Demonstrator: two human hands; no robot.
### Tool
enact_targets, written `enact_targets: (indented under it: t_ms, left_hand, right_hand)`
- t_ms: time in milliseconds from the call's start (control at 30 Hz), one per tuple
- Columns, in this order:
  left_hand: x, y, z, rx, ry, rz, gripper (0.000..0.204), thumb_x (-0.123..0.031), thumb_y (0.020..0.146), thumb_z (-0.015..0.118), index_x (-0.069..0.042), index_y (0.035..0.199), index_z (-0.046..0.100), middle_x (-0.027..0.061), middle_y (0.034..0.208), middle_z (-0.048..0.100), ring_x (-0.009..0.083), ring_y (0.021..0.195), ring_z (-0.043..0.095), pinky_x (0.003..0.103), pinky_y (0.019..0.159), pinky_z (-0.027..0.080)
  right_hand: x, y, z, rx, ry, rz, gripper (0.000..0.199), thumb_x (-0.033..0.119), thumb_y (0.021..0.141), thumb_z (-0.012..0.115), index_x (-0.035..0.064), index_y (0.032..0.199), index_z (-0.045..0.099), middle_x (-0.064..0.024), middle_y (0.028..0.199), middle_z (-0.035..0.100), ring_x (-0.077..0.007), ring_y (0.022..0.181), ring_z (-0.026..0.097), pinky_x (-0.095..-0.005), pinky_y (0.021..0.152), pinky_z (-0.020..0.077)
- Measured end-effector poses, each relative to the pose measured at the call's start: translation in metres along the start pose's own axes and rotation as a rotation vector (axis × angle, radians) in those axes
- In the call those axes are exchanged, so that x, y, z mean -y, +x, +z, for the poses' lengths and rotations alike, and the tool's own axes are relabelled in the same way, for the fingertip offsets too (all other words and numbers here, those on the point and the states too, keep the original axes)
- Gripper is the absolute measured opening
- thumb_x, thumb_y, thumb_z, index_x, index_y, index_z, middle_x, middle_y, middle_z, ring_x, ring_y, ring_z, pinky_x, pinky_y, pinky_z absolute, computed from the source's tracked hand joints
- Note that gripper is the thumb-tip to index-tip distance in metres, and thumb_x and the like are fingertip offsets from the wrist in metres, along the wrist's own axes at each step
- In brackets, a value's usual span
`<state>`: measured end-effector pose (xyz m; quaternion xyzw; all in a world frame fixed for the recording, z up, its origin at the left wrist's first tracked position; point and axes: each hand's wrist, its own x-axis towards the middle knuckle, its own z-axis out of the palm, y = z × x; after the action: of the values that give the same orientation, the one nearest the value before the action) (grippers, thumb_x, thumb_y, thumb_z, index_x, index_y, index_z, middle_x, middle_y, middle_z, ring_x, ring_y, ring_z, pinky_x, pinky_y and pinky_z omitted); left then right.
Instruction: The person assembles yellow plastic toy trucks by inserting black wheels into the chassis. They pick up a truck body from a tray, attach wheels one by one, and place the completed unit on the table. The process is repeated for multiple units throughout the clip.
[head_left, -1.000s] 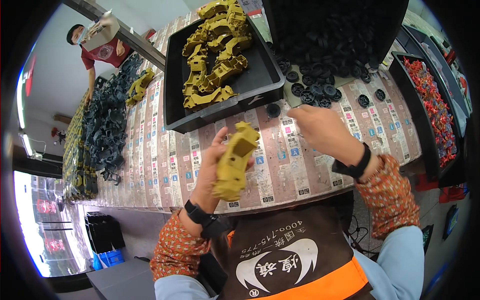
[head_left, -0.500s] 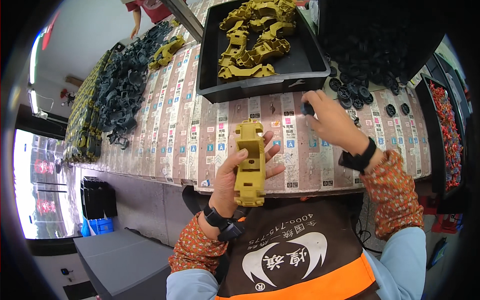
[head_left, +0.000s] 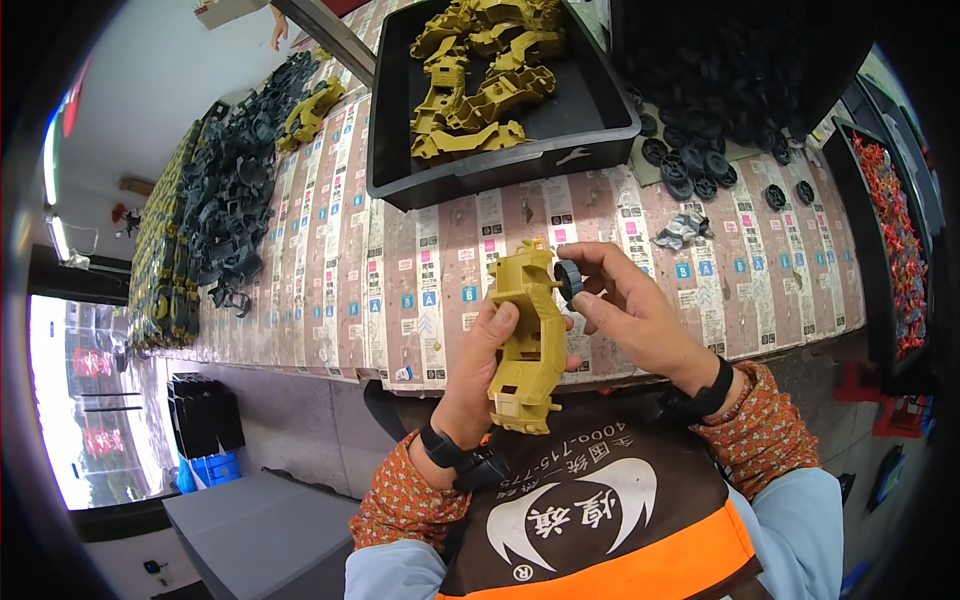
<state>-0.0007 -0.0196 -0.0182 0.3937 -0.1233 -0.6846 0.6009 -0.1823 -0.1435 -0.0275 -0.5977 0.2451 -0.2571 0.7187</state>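
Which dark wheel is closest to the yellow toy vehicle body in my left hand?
The wheel pinched in your right hand, beside the far end of the yellow toy vehicle body; the other wheels lie farther off, heaped or loose.

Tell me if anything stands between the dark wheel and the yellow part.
Nothing visible does. The dark wheel, pinched in the right hand, is right beside the upper end of the yellow part in the left hand.

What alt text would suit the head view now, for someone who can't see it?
A person's left hand holds a yellow part while the right hand holds a dark wheel beside its upper end. Behind, a black tray of similar pieces sits near loose wheels.
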Motion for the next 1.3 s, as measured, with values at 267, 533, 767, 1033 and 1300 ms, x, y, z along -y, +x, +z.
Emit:
enact_targets:
  t_ms: [267, 533, 767, 1033, 1300]
  left_hand:
    - [0.006, 0.006, 0.012, 0.011, 0.114, 0.074, 0.064, -0.017, 0.105, 0.059, -0.013, 0.157, 0.022, 0.0136, 0.136, 0.052, 0.0254, 0.12, 0.062, 0.047, 0.093, 0.062]
    - [0.024, 0.015, 0.007, 0.056, 0.478, 0.124, 0.059, -0.01, 0.107, 0.055, -0.01, 0.153, 0.019, 0.009, 0.139, 0.048, 0.017, 0.132, 0.048, 0.035, 0.111, 0.043]
    - [0.022, 0.02, 0.003, 0.195, 0.634, 0.055, 0.061, -0.01, 0.107, 0.056, -0.006, 0.153, 0.017, 0.011, 0.139, 0.047, 0.018, 0.133, 0.048, 0.035, 0.111, 0.043]
    - [0.037, 0.027, 0.006, 0.068, 0.436, -0.033, 0.07, -0.009, 0.103, 0.061, -0.01, 0.157, 0.018, 0.01, 0.137, 0.051, 0.0188, 0.129, 0.052, 0.036, 0.109, 0.047]
    - [0.001, 0.03, 0.005, -0.105, -0.074, 0.018, 0.038, -0.021, 0.099, 0.068, -0.006, 0.132, 0.058, 0.0077, 0.113, 0.069, 0.0212, 0.099, 0.071, 0.036, 0.085, 0.062]
  right_hand:
    - [-0.012, -0.005, 0.001, -0.032, 0.147, 0.025, 0.044, 0.001, 0.1, 0.058, 0.0027, 0.143, 0.051, -0.0034, 0.118, 0.061, -0.0096, 0.102, 0.061, -0.0279, 0.084, 0.0568]
    - [-0.02, -0.027, 0.019, -0.207, -0.32, -0.192, 0.055, -0.006, 0.092, 0.05, -0.0057, 0.147, 0.048, -0.0282, 0.103, 0.07, -0.0305, 0.086, 0.074, -0.0353, 0.079, 0.0561]
    - [-0.017, -0.038, 0.012, -0.2, -0.603, -0.172, 0.066, 0.0, 0.075, 0.054, -0.0142, 0.14, 0.051, -0.0251, 0.07, 0.063, -0.039, 0.062, 0.068, -0.0447, 0.06, 0.0541]
    - [0.006, -0.012, -0.023, -0.096, -0.737, -0.17, 0.046, 0.011, 0.08, 0.058, -0.0019, 0.122, 0.07, -0.0229, 0.073, 0.068, -0.0387, 0.069, 0.07, -0.0476, 0.068, 0.0562]
    - [0.016, 0.077, -0.159, -0.419, -1.607, -0.316, 0.018, 0.007, 0.081, 0.07, 0.0043, 0.098, 0.069, -0.0144, 0.104, 0.06, -0.0357, 0.101, 0.061, -0.0465, 0.082, 0.0558]
